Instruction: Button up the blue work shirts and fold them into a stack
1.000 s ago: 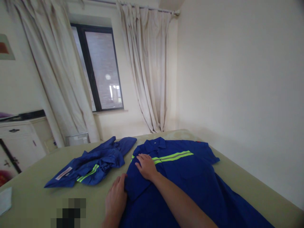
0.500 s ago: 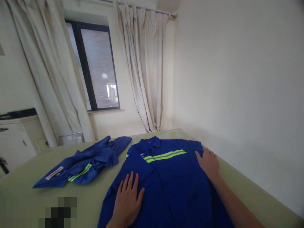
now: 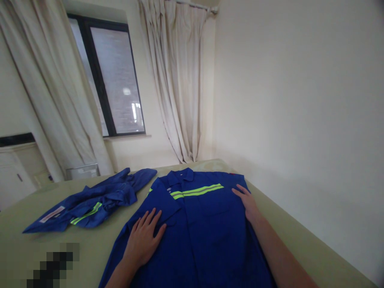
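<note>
A blue work jacket lies spread on the bed, collar away from me, with a yellow-green and grey reflective stripe across the chest. Its left-hand sleeve is folded inward over the front. My left hand rests flat on that sleeve, fingers stretched out. At the right-hand edge, just below the shoulder, my right hand lies on the cloth with its fingers spread. Neither hand grips anything that I can see.
A second blue garment with a reflective stripe and a white label lies crumpled on the green bed cover to the left. A wall runs along the right side. Behind are a window and curtains.
The view has shifted, so everything sits further left. My right hand has moved slightly inward over the jacket's edge. My left hand stays flat on the folded sleeve.
</note>
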Demonstrator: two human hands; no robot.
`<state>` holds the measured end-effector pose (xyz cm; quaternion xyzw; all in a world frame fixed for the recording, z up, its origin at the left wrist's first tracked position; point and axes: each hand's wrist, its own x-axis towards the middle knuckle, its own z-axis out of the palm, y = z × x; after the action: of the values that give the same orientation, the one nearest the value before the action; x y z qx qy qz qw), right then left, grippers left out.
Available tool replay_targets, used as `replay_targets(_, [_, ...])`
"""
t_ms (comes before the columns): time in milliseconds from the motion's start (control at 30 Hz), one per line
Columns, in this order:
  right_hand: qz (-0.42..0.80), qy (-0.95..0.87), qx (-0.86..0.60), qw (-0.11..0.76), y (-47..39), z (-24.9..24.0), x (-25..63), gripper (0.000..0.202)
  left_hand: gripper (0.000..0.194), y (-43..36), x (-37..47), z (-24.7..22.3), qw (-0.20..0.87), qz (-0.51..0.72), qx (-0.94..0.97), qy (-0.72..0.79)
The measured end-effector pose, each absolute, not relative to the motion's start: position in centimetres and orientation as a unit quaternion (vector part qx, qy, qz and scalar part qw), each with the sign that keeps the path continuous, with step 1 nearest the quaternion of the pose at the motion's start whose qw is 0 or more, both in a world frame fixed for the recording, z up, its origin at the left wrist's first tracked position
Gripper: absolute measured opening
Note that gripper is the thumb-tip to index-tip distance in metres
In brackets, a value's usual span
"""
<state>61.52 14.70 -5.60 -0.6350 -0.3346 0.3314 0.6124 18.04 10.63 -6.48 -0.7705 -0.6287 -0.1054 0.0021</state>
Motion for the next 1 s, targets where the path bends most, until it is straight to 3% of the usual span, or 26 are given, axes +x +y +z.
replay_targets(100, [0.284, -0.33, -0.638, 0.635, 15.3, -5.5, 61.7, 0.061, 0.064, 10.6, 18.0, -6.4, -0.003, -0.105, -0.772, -0.626])
replay_targets(200, [0.143, -0.473, -0.625, 0.604, 15.3, -4.8, 60.7, 0.048, 0.064, 10.6, 17.9, -6.5, -0.005, -0.106, -0.772, -0.627])
replay_targets(333, [0.026, -0.75, -0.541, 0.38, 14.5, -4.2, 58.7, 0.039, 0.064, 10.9, 17.7, -6.8, -0.006, -0.108, -0.775, -0.623])
replay_targets(433, [0.037, -0.772, -0.579, 0.258, 13.7, -4.5, 58.1, 0.034, 0.064, 11.0, 17.5, -7.1, -0.004, -0.116, -0.777, -0.618])
replay_targets(600, [-0.009, -0.734, -0.628, 0.256, 12.8, -4.3, 57.6, 0.04, 0.064, 11.1, 17.3, -7.4, -0.001, -0.124, -0.78, -0.613])
replay_targets(733, [-0.014, -0.759, -0.614, 0.216, 12.3, -3.6, 56.4, 0.026, 0.062, 11.2, 17.3, -7.5, 0.006, -0.124, -0.779, -0.614])
replay_targets(900, [-0.033, -0.715, -0.682, 0.153, 12.2, -3.0, 55.9, 0.048, 0.065, 11.2, 17.3, -8.1, 0.05, -0.109, -0.76, -0.638])
replay_targets(1000, [-0.068, -0.703, -0.692, 0.15, 12.0, -2.9, 55.5, 0.044, 0.068, 11.3, 17.3, -8.4, 0.065, -0.095, -0.746, -0.656])
